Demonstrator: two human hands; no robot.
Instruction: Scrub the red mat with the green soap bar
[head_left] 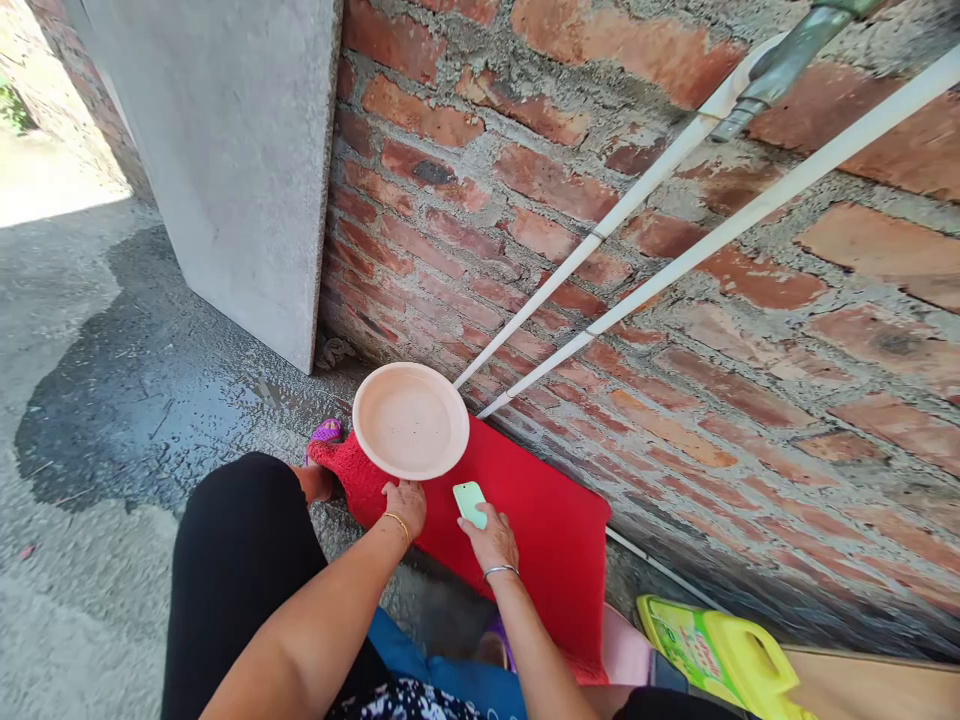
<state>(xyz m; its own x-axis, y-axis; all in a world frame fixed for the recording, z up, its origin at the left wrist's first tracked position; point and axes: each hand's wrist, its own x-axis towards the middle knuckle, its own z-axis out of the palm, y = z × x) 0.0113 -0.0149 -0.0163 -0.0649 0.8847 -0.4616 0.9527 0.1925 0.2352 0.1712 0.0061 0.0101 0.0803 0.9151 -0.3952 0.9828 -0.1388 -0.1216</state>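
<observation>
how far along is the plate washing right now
Early, judging by the picture. Done: the ground is wet and the detergent bottle stands nearby. In hand: left hand grips the pink plate, right hand holds a green sponge. No suds visible; scrubbing and rinsing seem left.

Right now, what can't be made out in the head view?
- Yellow plastic jug: cut off by the bottom edge; label print too small to read.
- Pale green flat bar: near end hidden under the right hand; soap or sponge, cannot tell.
- Pink round plastic plate: near rim covered by the left hand.
- Grey metal tap: blurred, cut by the top edge.
- Red mat: near edge hidden behind the right forearm.
</observation>
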